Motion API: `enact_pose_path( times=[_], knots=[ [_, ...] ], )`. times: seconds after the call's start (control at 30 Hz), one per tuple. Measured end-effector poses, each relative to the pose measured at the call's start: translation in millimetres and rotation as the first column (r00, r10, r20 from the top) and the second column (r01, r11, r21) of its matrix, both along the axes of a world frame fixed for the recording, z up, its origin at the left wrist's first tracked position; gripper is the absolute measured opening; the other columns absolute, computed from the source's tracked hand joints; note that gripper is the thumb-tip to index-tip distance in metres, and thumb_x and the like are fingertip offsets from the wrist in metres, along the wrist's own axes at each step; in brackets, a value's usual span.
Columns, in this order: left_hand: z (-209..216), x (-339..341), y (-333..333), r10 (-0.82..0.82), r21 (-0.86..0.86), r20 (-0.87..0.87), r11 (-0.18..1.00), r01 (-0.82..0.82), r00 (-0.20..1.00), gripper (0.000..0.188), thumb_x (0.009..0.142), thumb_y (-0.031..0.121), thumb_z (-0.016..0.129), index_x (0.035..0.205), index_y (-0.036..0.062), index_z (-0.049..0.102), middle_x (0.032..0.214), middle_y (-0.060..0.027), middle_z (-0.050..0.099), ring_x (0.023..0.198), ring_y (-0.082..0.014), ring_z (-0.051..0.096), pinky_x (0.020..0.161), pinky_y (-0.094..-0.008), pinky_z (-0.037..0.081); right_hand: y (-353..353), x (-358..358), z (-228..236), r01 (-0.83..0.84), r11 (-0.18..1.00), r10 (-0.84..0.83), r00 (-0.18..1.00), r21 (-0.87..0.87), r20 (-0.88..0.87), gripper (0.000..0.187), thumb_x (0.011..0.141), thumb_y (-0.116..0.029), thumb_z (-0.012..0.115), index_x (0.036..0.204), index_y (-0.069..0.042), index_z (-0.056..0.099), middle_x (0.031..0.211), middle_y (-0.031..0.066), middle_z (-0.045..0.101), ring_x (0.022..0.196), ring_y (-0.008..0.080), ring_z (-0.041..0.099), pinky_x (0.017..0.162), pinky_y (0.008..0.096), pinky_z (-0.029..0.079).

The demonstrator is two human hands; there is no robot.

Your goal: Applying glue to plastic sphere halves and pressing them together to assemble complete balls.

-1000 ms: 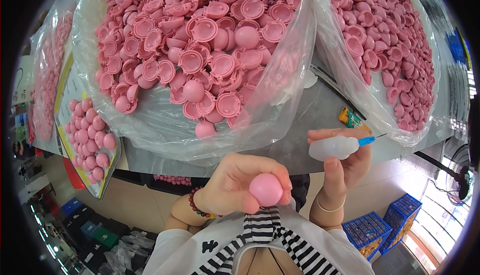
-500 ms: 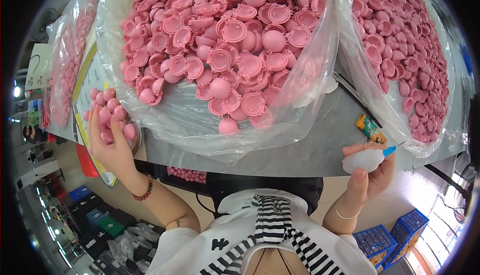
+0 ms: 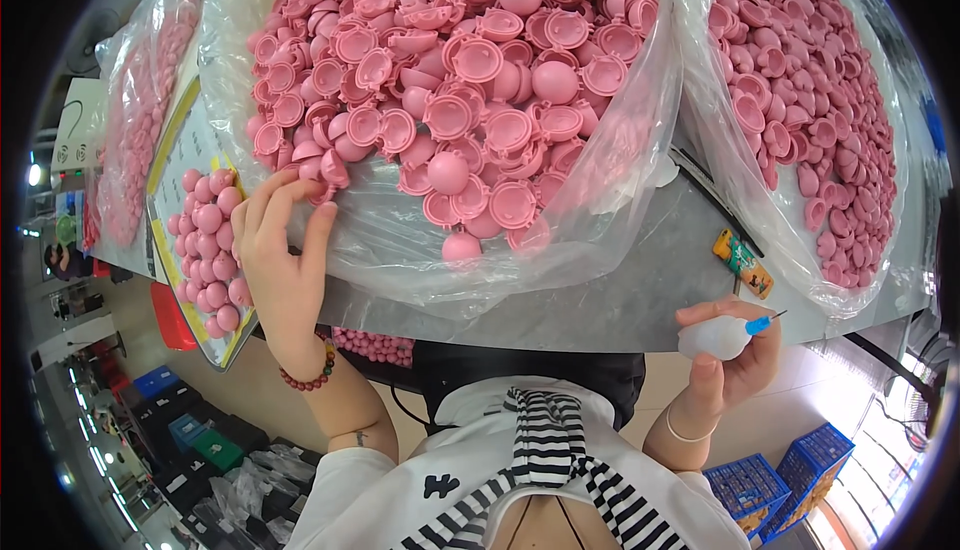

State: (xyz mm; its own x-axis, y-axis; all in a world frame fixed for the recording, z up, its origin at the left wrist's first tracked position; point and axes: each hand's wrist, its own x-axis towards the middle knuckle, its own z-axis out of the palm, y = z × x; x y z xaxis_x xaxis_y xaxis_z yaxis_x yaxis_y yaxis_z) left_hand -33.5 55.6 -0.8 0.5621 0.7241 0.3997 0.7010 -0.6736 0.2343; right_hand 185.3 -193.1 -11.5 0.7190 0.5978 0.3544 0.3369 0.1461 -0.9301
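Observation:
My left hand (image 3: 280, 270) reaches to the near left edge of a heap of pink half-ball shells. Its thumb and fingertips close on one pink shell (image 3: 333, 170), partly hidden by the fingers. The heap (image 3: 478, 60) of opened, hinged shells lies on a clear plastic bag (image 3: 400, 260) on the grey table. Beside that hand, several closed pink balls (image 3: 208, 245) sit together on a yellow-edged board. At the table's front edge, my right hand (image 3: 738, 355) is wrapped round a white squeeze bottle (image 3: 715, 338). Its blue needle tip (image 3: 758, 326) points up and right.
A second bag of pink pieces (image 3: 810, 100) lies at the right, and another filled bag (image 3: 150, 130) at the far left. A small yellow-and-green object (image 3: 743, 262) and a dark strip (image 3: 715, 195) lie between the heaps. Blue crates (image 3: 745, 490) stand below right.
My left hand has moved right, from the closed balls to the heap's edge, and has taken hold of a shell. My right hand and the bottle have shifted slightly left and down.

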Motion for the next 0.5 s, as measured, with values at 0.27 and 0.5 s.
enact_pose_path(
  times=[0.27,0.5],
  knots=[
    [-4,17,-10,-0.074,0.004,0.208,0.997,0.075,0.975,0.017,0.072,0.014,0.067,0.086,0.0046,0.061,0.087,-0.0082,0.055,0.081,-0.0224,0.05,0.072,-0.0316,0.039,3,0,0,-0.052,0.999,0.052,0.998,0.016,0.022,0.037,0.074,-0.026,0.067,0.088,0.003,0.049,0.069,0.0166,0.062,0.057,0.0127,0.052,0.051,0.0206,0.039],
    [1,54,-83,-0.211,-0.299,0.906,0.291,0.909,0.366,0.015,0.079,0.007,0.064,0.091,-0.0027,0.061,0.083,-0.0118,0.065,0.07,-0.0185,0.063,0.06,-0.027,0.047,13,-21,12,-0.288,0.923,0.381,0.776,0.254,-0.503,0.043,0.079,-0.029,0.061,0.099,0.004,0.041,0.09,0.027,0.059,0.072,0.0197,0.059,0.064,0.0272,0.047]
  ],
)
